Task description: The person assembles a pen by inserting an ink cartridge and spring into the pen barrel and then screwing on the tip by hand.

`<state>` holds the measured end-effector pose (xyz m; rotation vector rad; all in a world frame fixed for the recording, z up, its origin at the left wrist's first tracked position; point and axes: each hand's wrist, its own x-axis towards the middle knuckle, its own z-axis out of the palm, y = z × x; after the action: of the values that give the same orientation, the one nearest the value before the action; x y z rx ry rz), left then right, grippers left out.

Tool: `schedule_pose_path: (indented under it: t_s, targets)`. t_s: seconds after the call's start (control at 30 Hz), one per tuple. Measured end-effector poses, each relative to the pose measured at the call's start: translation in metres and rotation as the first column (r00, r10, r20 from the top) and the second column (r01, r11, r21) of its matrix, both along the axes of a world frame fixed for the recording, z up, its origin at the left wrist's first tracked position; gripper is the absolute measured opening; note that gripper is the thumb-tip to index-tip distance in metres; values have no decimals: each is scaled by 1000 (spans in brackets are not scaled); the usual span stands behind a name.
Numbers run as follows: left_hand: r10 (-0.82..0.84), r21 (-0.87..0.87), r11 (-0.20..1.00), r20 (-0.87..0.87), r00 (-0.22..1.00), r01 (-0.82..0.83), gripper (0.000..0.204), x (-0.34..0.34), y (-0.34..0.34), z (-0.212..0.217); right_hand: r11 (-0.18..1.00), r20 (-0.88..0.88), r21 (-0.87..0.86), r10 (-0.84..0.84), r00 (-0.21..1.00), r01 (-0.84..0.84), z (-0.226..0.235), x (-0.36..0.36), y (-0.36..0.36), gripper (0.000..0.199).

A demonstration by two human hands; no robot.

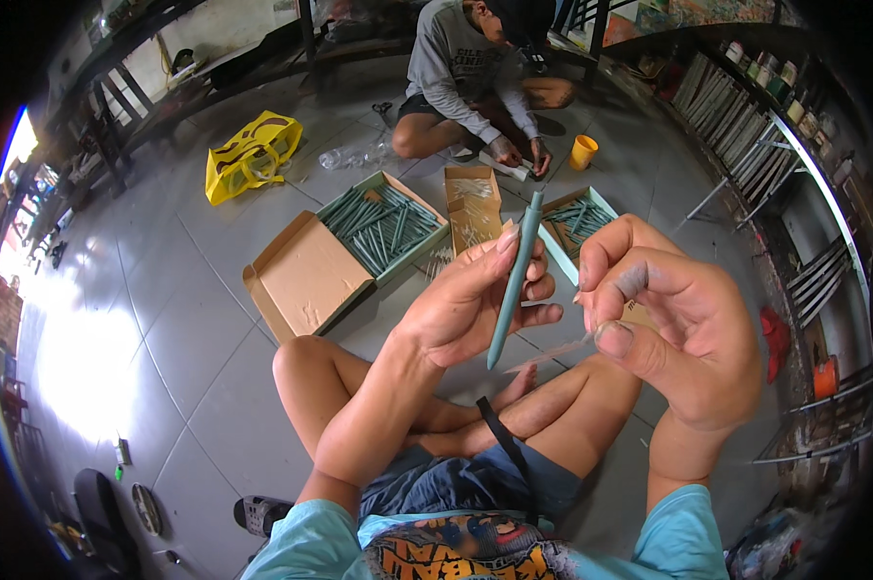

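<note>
Head view: left hand (475,304) pinches a slim teal stick (514,280) between thumb and fingers at about mid-length, holding it near upright with the tapered tip pointing down and the top end toward the far side. Right hand (683,329) is just beside it, thumb and forefinger pressed on a thin clear plastic sleeve (557,353) that runs left toward the stick's lower tip; can't tell if sleeve and tip touch. Both hands sit above the person's crossed bare legs, near centre of frame. Handling judgement: the stick looks light and stiff, with a smooth matte surface, so a mid-shaft pinch is enough and leaves the tip free; it is possibly brittle if bent. The sleeve looks flimsy and slippery, likely to crumple, so best gripped close to its open end. On the grey tiled floor (166,319), far of the hands: an open cardboard box (306,275) whose green-lined tray (383,227) is full of similar teal sticks, a narrow brown box (472,208) holding clear sleeves, and a second tray of sticks (577,217) to the right. Far left lies a yellow bag (251,155). Far centre, another person (456,68) sits working over the floor, an orange cup (582,152) just right of their hands. Shelving (775,145) lines the right side.
</note>
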<state>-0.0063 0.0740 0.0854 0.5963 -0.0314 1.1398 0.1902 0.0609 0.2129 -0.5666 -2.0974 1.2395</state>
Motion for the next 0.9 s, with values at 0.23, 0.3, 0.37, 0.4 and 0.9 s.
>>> schedule_pose_path:
  t_s: [0.23, 0.3, 0.37, 0.4, 0.9]
  targets:
    - [35, 42, 999, -38, 999, -33, 26, 0, -1, 5, 1000, 11, 9, -15, 1000, 15, -2, -3, -1, 21]
    - [43, 43, 998, -56, 997, -41, 27, 0, -2, 6, 1000, 8, 0, -20, 1000, 20, -4, -4, -1, 21]
    - [56, 38, 998, -88, 995, -53, 27, 0, -2, 8, 1000, -2, -13, -23, 1000, 23, -6, -6, -1, 21]
    - [64, 33, 998, -112, 992, -61, 27, 0, -2, 9, 999, -7, -19, -26, 1000, 26, -6, -6, -1, 21]
    - [56, 61, 997, -78, 995, -52, 27, 5, 8, 4, 999, -31, -35, -29, 999, 28, -7, -6, -1, 18]
